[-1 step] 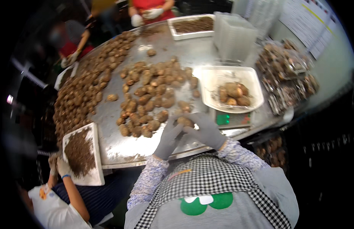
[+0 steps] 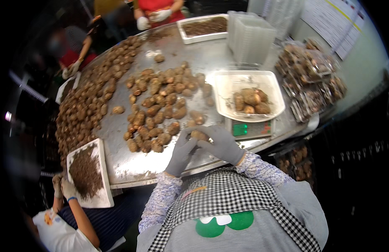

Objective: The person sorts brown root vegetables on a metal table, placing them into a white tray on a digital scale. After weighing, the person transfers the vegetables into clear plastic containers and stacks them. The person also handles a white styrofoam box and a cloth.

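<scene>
Both my hands wear grey gloves and meet over the near edge of the metal table. Between them is one small brown taro (image 2: 198, 135). My left hand (image 2: 182, 152) closes on it from the left, and my right hand (image 2: 223, 147) grips its other side. Just beyond my hands lies a loose heap of taros (image 2: 161, 101). To the right, a white tray (image 2: 228, 107) rests on a scale (image 2: 251, 131) with a lit green display. Several taros (image 2: 252, 101) sit inside that tray in clear plastic.
A long pile of taros (image 2: 83, 107) lines the table's left side. White trays of brown soil stand near left (image 2: 103, 168) and far side (image 2: 184, 35). Stacked clear containers (image 2: 251, 40) and packed taros (image 2: 307, 67) are at right. Co-workers' gloved hands (image 2: 68, 189) show left and far.
The whole view has shifted slightly. My hands keep hold of the same taro, with the fingers a little differently placed around it.
</scene>
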